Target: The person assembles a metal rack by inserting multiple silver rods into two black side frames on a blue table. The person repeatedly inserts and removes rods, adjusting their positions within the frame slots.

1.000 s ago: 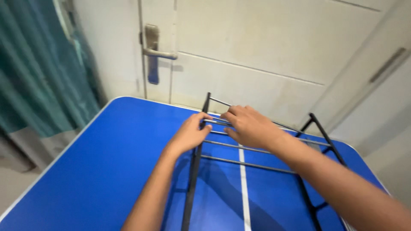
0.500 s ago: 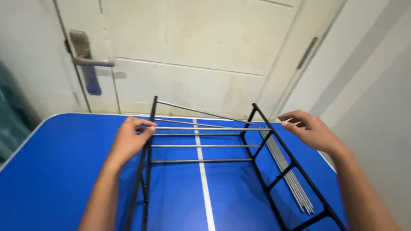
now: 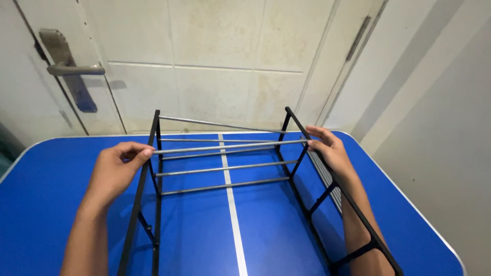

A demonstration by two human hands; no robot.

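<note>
You held a grey rod [image 3: 230, 146] level across the top of the black rack [image 3: 153, 168] on the blue table [image 3: 46, 189]. Your left hand [image 3: 115, 168] pinched one end between thumb and fingertips at the left frame; your right hand [image 3: 330, 151] gripped the other end, fingers loosely curled, at the right frame. More rods [image 3: 327, 179] lay beside the right frame.

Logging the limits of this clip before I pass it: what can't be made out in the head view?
- Near ends of the black rack frame: cut off by the bottom edge.
- Spare rods on the blue table: partly behind the right side rail and right hand.
- Whether the silver rod sits in its sockets: left hand and right fingertips cover both ends.
- Door top: cut off by the top edge.
</note>
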